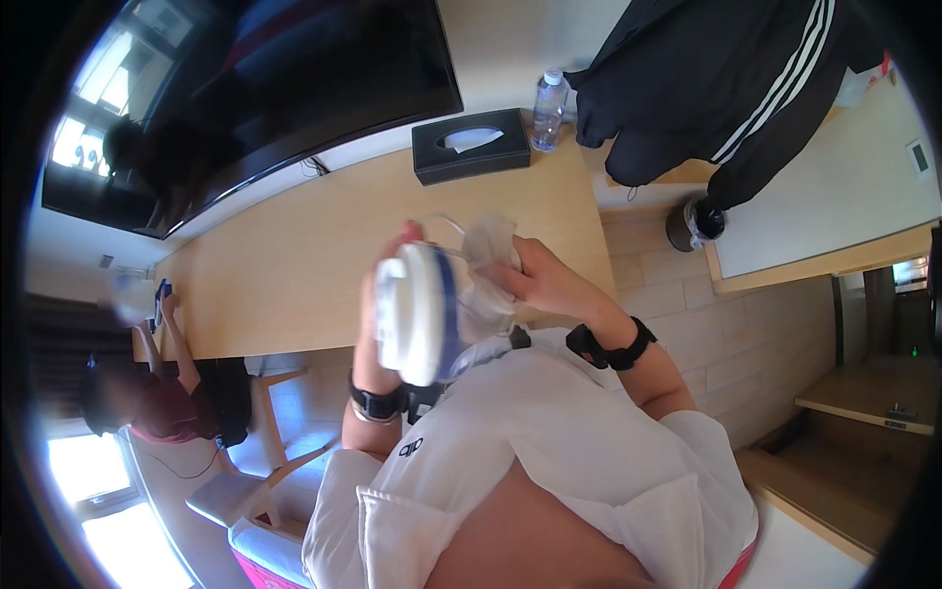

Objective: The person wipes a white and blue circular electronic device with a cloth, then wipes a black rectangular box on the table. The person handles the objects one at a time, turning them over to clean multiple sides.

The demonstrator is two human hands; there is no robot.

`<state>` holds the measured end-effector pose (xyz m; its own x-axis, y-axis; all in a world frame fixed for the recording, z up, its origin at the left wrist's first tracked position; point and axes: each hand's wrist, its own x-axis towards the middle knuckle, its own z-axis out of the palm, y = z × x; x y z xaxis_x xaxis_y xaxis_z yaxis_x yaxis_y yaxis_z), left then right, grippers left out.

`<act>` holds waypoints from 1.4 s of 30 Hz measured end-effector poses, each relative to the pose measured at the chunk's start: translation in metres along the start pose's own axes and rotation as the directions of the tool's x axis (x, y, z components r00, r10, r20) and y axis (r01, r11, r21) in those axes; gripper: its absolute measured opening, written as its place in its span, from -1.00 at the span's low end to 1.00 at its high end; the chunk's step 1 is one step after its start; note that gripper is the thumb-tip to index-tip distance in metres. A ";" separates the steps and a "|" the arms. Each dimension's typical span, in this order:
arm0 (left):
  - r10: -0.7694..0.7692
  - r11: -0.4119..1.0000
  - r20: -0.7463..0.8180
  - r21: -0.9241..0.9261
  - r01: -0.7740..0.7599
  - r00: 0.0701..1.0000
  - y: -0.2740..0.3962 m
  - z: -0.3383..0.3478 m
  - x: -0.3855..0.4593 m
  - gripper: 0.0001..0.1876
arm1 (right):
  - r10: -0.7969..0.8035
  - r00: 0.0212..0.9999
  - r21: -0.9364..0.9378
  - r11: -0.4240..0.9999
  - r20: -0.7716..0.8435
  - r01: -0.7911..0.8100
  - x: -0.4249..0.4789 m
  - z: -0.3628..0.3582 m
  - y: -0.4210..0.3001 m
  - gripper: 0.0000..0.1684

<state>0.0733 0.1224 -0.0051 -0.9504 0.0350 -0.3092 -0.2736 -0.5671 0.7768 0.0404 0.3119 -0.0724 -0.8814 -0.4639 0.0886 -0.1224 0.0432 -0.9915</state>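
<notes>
My left hand (406, 237) is wrapped around the far side of a rounded white object with a blue band (419, 313). Most of that hand is hidden behind it, and blur leaves its exact kind unclear. A thin pale loop, like a cord or handle, arcs from it towards my right hand (541, 272). My right fingers pinch a crumpled, translucent plastic bag or wrap (491, 254) close beside the white object. Whether the wrap is attached to it I cannot tell. Both hands are held in front of my chest, above the near edge of the wooden desk (294, 272).
A black tissue box (471, 147) and a clear plastic bottle (549, 110) stand at the desk's back. Above hangs a television (309, 81). A dark jacket (677, 96) hangs at right, over a waste bin (684, 224). Another person (173, 397) sits at the left end.
</notes>
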 end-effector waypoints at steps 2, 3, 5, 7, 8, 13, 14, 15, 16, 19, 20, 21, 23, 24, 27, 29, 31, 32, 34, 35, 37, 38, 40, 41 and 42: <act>-0.019 0.958 0.201 -0.277 0.076 0.979 0.007 -0.043 0.007 -0.62 | 0.062 0.997 -0.151 0.987 0.039 -0.055 -0.009 -0.009 0.008 -0.66; 0.047 0.954 0.180 -0.298 0.009 0.982 0.004 -0.054 0.009 -0.44 | 0.132 0.990 -0.186 0.975 0.051 -0.120 -0.011 -0.015 0.011 -0.69; 0.172 0.984 0.189 0.016 -0.178 0.967 -0.005 -0.061 0.005 -0.53 | 0.236 0.970 -0.027 0.971 -0.050 -0.238 -0.014 -0.025 0.019 -0.71; 0.182 0.975 0.131 0.104 -0.196 0.974 -0.003 -0.055 0.002 -0.59 | 0.320 0.904 0.247 0.935 -0.285 -0.254 -0.016 -0.032 0.040 -0.68; 0.211 0.973 0.159 0.056 -0.222 0.964 0.001 -0.057 0.000 -0.58 | 0.343 0.848 0.314 0.923 -0.404 -0.224 -0.016 -0.036 0.056 -0.65; 0.154 0.981 -0.101 0.133 -0.140 0.983 0.016 -0.040 0.025 -0.72 | 0.086 0.690 0.096 0.995 -0.719 -0.025 0.018 -0.069 0.062 -0.59; 0.173 0.958 -0.035 0.240 -0.160 0.984 0.017 -0.045 0.029 -0.71 | 0.050 0.671 0.107 0.993 -0.740 0.045 0.027 -0.071 0.057 -0.57; 0.185 0.921 0.044 0.341 -0.189 0.982 0.018 -0.051 0.032 -0.69 | 0.006 0.643 0.111 0.986 -0.765 0.122 0.039 -0.078 0.056 -0.55; 0.206 0.920 0.022 0.336 -0.202 0.978 0.019 -0.052 0.035 -0.68 | -0.019 0.623 0.208 0.934 -0.782 0.290 0.050 -0.091 0.065 -0.54; 0.189 0.906 -0.024 0.390 -0.165 0.982 0.026 -0.067 0.040 -0.68 | -0.018 0.603 0.303 0.853 -0.797 0.425 0.069 -0.124 0.077 -0.58; 0.218 0.903 -0.026 0.385 -0.192 0.976 0.022 -0.074 0.047 -0.67 | 0.007 0.687 0.234 0.943 -0.726 0.237 0.072 -0.133 0.087 -0.59; 0.220 0.898 0.009 0.388 -0.206 0.975 0.021 -0.076 0.050 -0.67 | 0.059 0.757 0.138 0.990 -0.651 0.042 0.073 -0.136 0.098 -0.61; 0.242 0.862 0.022 0.453 -0.226 0.970 0.021 -0.076 0.056 -0.66 | 0.207 0.898 -0.542 0.737 -0.388 -0.404 0.084 -0.138 0.112 -0.55; 0.267 0.849 0.000 0.473 -0.235 0.964 0.015 -0.074 0.063 -0.67 | 0.270 0.901 -0.672 0.600 -0.340 -0.434 0.081 -0.135 0.118 -0.52; 0.332 0.752 -0.019 0.609 -0.253 0.943 -0.006 -0.084 0.081 -0.64 | 0.287 0.926 -0.717 0.589 -0.246 -0.373 0.058 -0.097 0.120 -0.39; 0.376 0.716 -0.014 0.640 -0.281 0.926 -0.026 -0.095 0.101 -0.63 | 0.070 0.991 -0.166 0.982 -0.116 -0.089 0.050 -0.054 0.111 -0.25; 0.445 0.653 -0.032 0.695 -0.300 0.895 -0.042 -0.096 0.110 -0.62 | 0.302 0.950 0.176 0.934 0.082 -0.312 0.040 -0.009 0.054 -0.20; 0.467 0.614 -0.009 0.723 -0.317 0.884 -0.049 -0.090 0.113 -0.62 | 0.299 0.946 0.123 0.941 0.127 -0.314 0.037 -0.001 0.047 -0.18; 0.503 0.529 0.053 0.770 -0.356 0.862 -0.054 -0.083 0.113 -0.62 | 0.299 0.931 0.019 0.951 0.207 -0.309 0.033 0.013 0.038 -0.14; 0.507 0.567 0.031 0.740 -0.361 0.861 -0.052 -0.083 0.115 -0.62 | 0.278 0.935 0.197 0.926 0.221 -0.322 0.035 0.012 0.042 -0.15; 0.511 0.630 -0.011 0.685 -0.366 0.860 -0.035 -0.090 0.113 -0.62 | 0.217 0.948 0.540 0.782 0.233 -0.311 0.046 0.006 0.059 -0.16; 0.479 0.695 -0.021 0.620 -0.364 0.878 -0.025 -0.094 0.108 -0.63 | 0.205 0.964 0.545 0.795 0.170 -0.265 0.058 -0.007 0.077 -0.28; 0.399 0.783 -0.001 0.520 -0.340 0.917 0.003 -0.089 0.096 -0.66 | -0.049 0.996 -0.098 0.994 -0.081 0.041 0.080 -0.017 0.156 -0.28; 0.351 0.818 0.018 0.481 -0.315 0.936 0.012 -0.084 0.089 -0.67 | -0.213 0.969 -0.452 0.882 -0.126 0.135 0.086 -0.019 0.186 -0.27; 0.332 0.839 0.017 0.452 -0.303 0.943 0.020 -0.075 0.080 -0.68 | -0.285 0.954 -0.567 0.802 -0.090 0.186 0.094 -0.011 0.192 -0.22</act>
<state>0.0028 0.0518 -0.0552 -0.9897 -0.1411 -0.0249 -0.0087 -0.1144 0.9934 -0.0713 0.2866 -0.2536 -0.8472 -0.3753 0.3760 -0.5211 0.4499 -0.7253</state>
